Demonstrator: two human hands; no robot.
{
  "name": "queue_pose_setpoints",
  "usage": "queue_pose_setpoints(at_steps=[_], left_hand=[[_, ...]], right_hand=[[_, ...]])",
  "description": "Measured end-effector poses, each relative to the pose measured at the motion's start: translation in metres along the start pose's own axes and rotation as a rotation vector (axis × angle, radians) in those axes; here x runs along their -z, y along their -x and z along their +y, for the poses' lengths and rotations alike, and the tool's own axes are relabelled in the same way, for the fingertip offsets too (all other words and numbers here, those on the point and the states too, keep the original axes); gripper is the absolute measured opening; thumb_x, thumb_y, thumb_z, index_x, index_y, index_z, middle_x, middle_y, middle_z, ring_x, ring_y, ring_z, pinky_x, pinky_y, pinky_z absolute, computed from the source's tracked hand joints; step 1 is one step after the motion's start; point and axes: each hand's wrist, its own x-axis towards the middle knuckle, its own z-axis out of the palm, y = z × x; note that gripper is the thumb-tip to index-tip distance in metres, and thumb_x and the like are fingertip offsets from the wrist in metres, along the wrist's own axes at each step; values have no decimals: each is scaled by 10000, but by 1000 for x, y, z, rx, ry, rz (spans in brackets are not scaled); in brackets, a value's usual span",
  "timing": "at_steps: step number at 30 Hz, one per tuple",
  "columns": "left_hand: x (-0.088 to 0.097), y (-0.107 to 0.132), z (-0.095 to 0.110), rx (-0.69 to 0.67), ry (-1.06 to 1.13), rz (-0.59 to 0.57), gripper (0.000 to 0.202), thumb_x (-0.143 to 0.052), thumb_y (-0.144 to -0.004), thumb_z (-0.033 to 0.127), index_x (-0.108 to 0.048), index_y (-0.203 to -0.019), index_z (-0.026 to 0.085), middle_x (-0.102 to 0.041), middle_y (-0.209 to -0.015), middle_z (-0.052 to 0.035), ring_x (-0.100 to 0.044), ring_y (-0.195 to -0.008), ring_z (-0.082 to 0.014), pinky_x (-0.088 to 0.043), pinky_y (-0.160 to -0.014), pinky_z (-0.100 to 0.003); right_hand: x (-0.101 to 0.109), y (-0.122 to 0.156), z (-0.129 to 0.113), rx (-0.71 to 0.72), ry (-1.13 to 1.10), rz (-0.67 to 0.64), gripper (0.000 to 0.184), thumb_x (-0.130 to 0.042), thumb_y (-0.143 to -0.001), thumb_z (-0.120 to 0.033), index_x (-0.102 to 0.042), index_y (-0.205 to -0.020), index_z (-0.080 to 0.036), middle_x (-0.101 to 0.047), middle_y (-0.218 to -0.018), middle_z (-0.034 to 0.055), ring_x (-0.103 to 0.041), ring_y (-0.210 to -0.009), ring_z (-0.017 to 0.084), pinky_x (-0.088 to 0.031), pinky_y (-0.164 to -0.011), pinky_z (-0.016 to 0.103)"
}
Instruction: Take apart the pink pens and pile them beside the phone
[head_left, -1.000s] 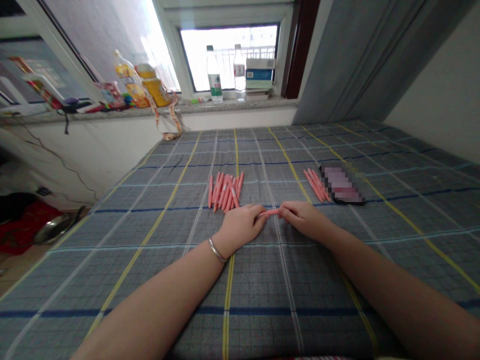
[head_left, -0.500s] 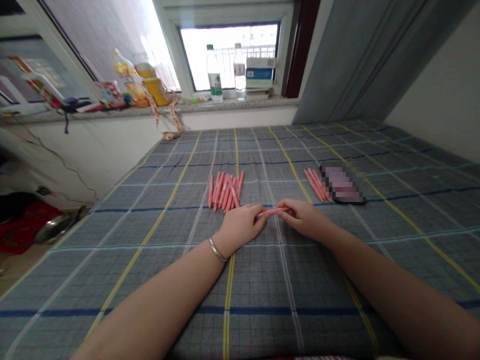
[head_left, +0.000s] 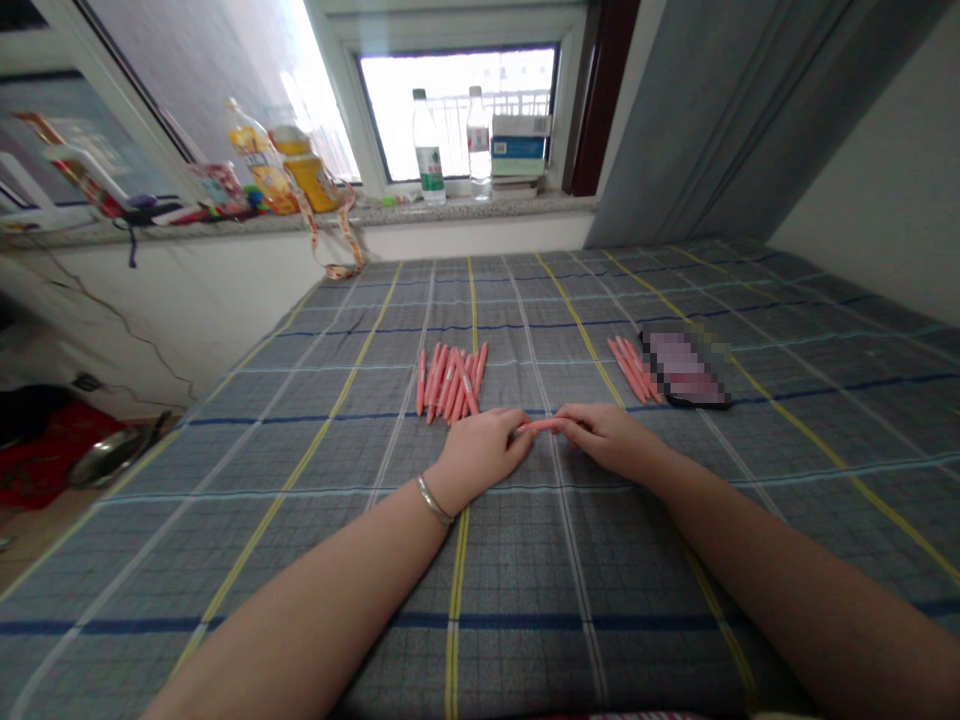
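Note:
Both my hands rest on a grey plaid bedsheet (head_left: 525, 600) and pinch one pink pen (head_left: 541, 425) between them. My left hand (head_left: 480, 452), with a silver bracelet at the wrist, grips the pen's left end. My right hand (head_left: 609, 438) closes on its right end. The pen lies level just above the sheet. A pile of several pink pens (head_left: 452, 380) lies just beyond my left hand. A smaller group of pink pens (head_left: 632, 368) lies beyond my right hand, beside a dark flat object (head_left: 684, 370) that is blurred out.
A windowsill at the back holds two water bottles (head_left: 450, 145), a blue and white box (head_left: 519, 148), yellow bottles (head_left: 281, 170) and small clutter. The bed's left edge drops to a floor with a red mat (head_left: 45, 450) and a metal pan (head_left: 112, 452). A grey curtain (head_left: 712, 120) hangs at right.
My right hand's fingers have shifted slightly on the pen and settled a little lower. The pen stays held between both hands; the piles have not moved.

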Motion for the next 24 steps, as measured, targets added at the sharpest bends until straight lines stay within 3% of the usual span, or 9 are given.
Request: queue_pose_setpoints(at_steps=[6, 15, 21, 24], left_hand=[[3, 0, 2, 26, -10, -5, 368, -307, -901, 429, -603, -889, 210, -638, -826, -26, -581, -737, -143, -404, -599, -226], [2, -1, 1, -5, 1, 5, 364, -306, -906, 428, -598, -898, 211, -638, -834, -23, -584, -752, -149, -421, -620, -234], [2, 0, 2, -23, 9, -5, 376, -290, -911, 429, -592, -948, 208, -642, -884, -31, -589, -817, -155, -427, -670, -244], [3, 0, 2, -16, 6, -8, 374, -292, -910, 424, -594, -942, 207, -641, -872, -32, -588, -809, -153, -422, -659, -239]], right_hand=[[-5, 1, 5, -5, -109, 105, 207, -480, -820, -316, -536, -979, -197, -606, -754, 10, -519, -610, 130, -363, -571, 252], [-3, 0, 3, -38, -73, 86, 238, -406, -867, -371, -560, -852, -190, -598, -711, 14, -525, -647, 145, -342, -577, 256], [-1, -1, 2, -37, 3, 72, 299, -355, -882, -343, -492, -666, -189, -536, -617, 0, -499, -611, 137, -330, -578, 258], [-2, -1, 3, -33, -26, 78, 270, -363, -877, -352, -536, -749, -189, -560, -649, 5, -510, -621, 139, -344, -581, 258]])
